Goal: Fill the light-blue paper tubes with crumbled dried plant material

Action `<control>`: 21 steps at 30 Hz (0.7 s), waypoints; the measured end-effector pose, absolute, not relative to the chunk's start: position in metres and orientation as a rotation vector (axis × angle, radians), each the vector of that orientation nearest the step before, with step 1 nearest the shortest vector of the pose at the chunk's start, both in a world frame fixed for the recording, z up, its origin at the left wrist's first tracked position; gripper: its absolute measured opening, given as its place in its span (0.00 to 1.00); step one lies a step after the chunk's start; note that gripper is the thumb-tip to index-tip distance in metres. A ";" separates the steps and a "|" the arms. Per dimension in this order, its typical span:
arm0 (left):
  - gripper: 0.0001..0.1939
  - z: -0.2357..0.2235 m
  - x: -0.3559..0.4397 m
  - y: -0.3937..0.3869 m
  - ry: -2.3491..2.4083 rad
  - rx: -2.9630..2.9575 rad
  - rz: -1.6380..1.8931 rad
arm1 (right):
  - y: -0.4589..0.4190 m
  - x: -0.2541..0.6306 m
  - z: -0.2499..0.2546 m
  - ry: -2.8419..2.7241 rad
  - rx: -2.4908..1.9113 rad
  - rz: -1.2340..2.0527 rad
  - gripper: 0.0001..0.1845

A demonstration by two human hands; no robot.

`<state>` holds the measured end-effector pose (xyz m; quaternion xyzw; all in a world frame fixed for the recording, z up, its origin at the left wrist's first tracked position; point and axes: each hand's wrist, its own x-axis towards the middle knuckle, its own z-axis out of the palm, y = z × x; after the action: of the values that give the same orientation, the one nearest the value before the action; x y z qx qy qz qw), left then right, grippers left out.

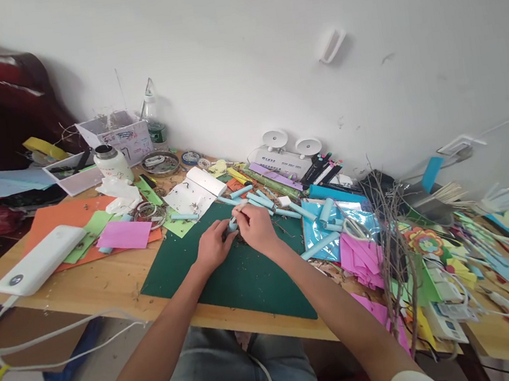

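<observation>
Over the green cutting mat (258,290), my left hand (215,244) is closed round a small light-blue paper roll (233,224), most of it covered by the fingers. My right hand (255,226) meets it at the roll's upper end, thumb and forefinger pinched together. Whatever sits in that pinch is too small and too hidden to name. Dark crumbs and bits of twig lie on the mat around both hands. Just beyond them are several more light-blue paper rolls (260,200).
Left of the mat are pink paper (125,234), a white power bank (41,259) with a cable, and a white bottle (113,164). To the right stand upright bare twigs (388,229) by scissors (357,229) and pink paper strips (361,257). A white wall rises behind the table.
</observation>
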<state>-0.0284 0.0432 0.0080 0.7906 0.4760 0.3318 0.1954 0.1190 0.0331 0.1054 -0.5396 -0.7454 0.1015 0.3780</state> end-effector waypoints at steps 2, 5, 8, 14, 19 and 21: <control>0.12 0.008 -0.028 0.043 1.334 2.222 0.940 | 0.033 0.121 0.108 -1.914 -1.380 0.271 0.16; 0.12 0.008 -0.028 0.043 1.346 2.238 0.938 | 0.034 0.123 0.108 -1.880 -1.414 0.263 0.17; 0.12 0.007 -0.028 0.043 1.354 2.231 0.931 | 0.035 0.123 0.105 -1.936 -1.385 0.281 0.16; 0.13 0.006 -0.028 0.043 1.344 2.208 0.927 | 0.034 0.124 0.104 -1.935 -1.408 0.244 0.17; 0.13 0.006 -0.028 0.043 1.343 2.206 0.932 | 0.034 0.126 0.102 -1.938 -1.400 0.240 0.16; 0.12 0.006 -0.028 0.043 1.340 2.205 0.931 | 0.035 0.127 0.101 -1.951 -1.398 0.221 0.15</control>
<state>-0.0280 0.0433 0.0060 0.7879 0.4790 0.3326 0.1978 0.1267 0.0348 0.1007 -0.5416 -0.7559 0.0855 0.3578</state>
